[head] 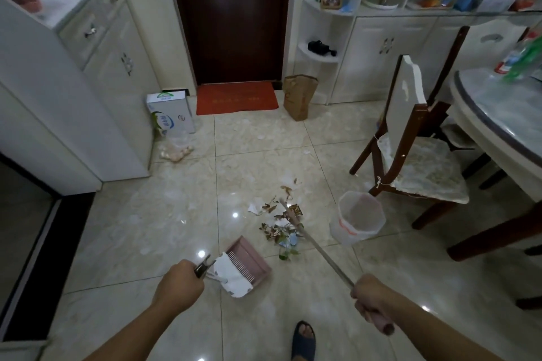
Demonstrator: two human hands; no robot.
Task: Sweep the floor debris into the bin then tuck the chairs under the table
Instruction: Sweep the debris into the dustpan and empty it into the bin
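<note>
My left hand point(179, 284) grips the handle of a pink dustpan point(249, 261) that rests on the tiled floor, its mouth facing right. My right hand point(371, 299) holds a broom point(319, 255) by its long metal handle; the broom head lies in a pile of dry leaves and paper scraps point(281, 223) just right of the dustpan. A white bin point(357, 218) lined with a clear bag stands right of the pile. A dark wooden chair point(416, 155) with a pale cushion is pulled out from the round table point(495, 114).
A white cabinet point(73, 102) fills the left side. By the dark door point(231, 14) lie a red mat point(237, 98), a milk carton box point(171, 113) and a brown paper bag point(299, 97). My sandalled foot point(303, 341) is at the bottom. Pale scraps dot the far tiles.
</note>
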